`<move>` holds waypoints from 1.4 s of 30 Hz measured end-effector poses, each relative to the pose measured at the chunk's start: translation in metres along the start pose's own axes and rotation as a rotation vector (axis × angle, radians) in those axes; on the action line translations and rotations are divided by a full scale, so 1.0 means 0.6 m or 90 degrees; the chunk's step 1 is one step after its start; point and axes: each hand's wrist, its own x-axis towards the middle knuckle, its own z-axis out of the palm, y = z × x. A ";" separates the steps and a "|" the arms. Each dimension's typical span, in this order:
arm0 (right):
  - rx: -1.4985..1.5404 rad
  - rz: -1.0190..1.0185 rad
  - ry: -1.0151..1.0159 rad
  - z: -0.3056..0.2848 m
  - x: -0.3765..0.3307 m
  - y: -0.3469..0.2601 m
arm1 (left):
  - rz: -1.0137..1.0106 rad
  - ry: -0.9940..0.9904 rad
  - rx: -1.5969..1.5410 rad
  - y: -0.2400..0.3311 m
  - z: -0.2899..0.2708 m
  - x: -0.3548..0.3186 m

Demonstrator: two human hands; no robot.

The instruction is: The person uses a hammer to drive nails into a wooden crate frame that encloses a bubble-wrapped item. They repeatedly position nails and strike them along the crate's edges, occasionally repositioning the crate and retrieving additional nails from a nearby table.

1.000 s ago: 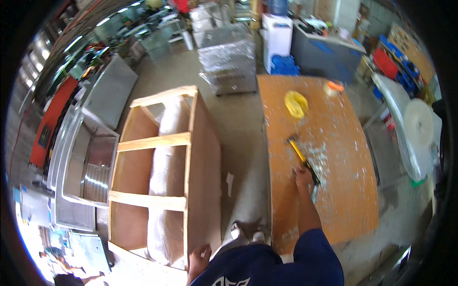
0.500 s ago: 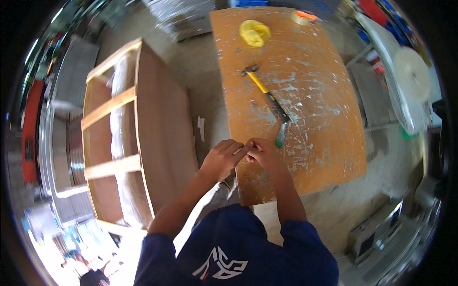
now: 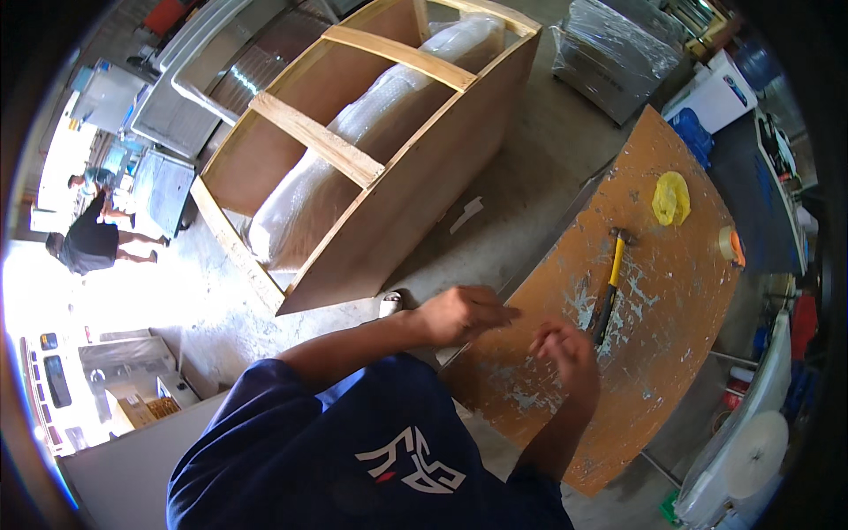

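Over the near left part of a worn brown table (image 3: pixel 654 389), my left hand (image 3: pixel 464 315) reaches in with its fingers pressed together, pointing at my right hand. My right hand (image 3: pixel 567 352) has curled fingers, with a small gap between the two hands. Anything pinched in either hand is too small to make out. Just beyond my right hand lies a hammer (image 3: pixel 611 287) with a yellow and black handle, its head pointing away. Neither hand visibly grips it. Farther along the table are a crumpled yellow plastic bag (image 3: pixel 671 199) and a tape roll (image 3: pixel 726 244) with an orange part.
To the left stands a large open wooden crate (image 3: pixel 442 230) with slats (image 3: pixel 318 140) across it and a bubble-wrapped item (image 3: pixel 362 124) inside. A plastic-wrapped metal unit (image 3: pixel 609 62) stands at the back. A white scrap (image 3: pixel 466 214) lies on the floor. People (image 3: pixel 93 234) are at far left.
My view has turned left, so the crate now fills the upper middle. My hands, touching before, have come apart. The green-ended tool by the hammer handle no longer shows.
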 end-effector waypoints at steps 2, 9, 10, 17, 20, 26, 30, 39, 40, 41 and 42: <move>-0.261 0.000 0.328 -0.066 0.071 0.067 | -0.158 0.077 -0.019 0.010 -0.026 -0.037; -0.754 0.289 0.507 -0.249 0.160 0.278 | -0.647 0.292 -0.061 0.038 -0.094 -0.268; -0.780 0.196 0.567 -0.263 0.153 0.299 | -0.663 0.372 -0.027 0.049 -0.109 -0.287; -0.739 0.221 0.558 -0.245 0.157 0.246 | -0.714 0.921 0.001 0.033 -0.169 -0.522; -0.575 0.089 0.598 -0.210 0.137 0.225 | -0.677 0.961 -0.030 0.004 -0.172 -0.553; -0.117 0.128 0.412 0.081 0.089 0.108 | -0.580 0.918 -0.072 -0.052 -0.168 -0.578; -0.131 0.106 0.263 0.226 0.064 0.103 | -0.535 0.849 -0.043 -0.070 -0.173 -0.589; -0.469 -0.152 -0.090 0.480 0.042 0.090 | -0.499 0.802 0.120 -0.077 -0.177 -0.595; -0.488 -0.121 -0.128 0.498 0.042 0.085 | -0.494 0.800 0.125 -0.079 -0.177 -0.597; -0.493 -0.123 -0.151 0.517 0.041 0.078 | -0.491 0.800 0.128 -0.077 -0.178 -0.596; -0.495 -0.129 -0.167 0.533 0.040 0.075 | -0.490 0.799 0.134 -0.076 -0.178 -0.596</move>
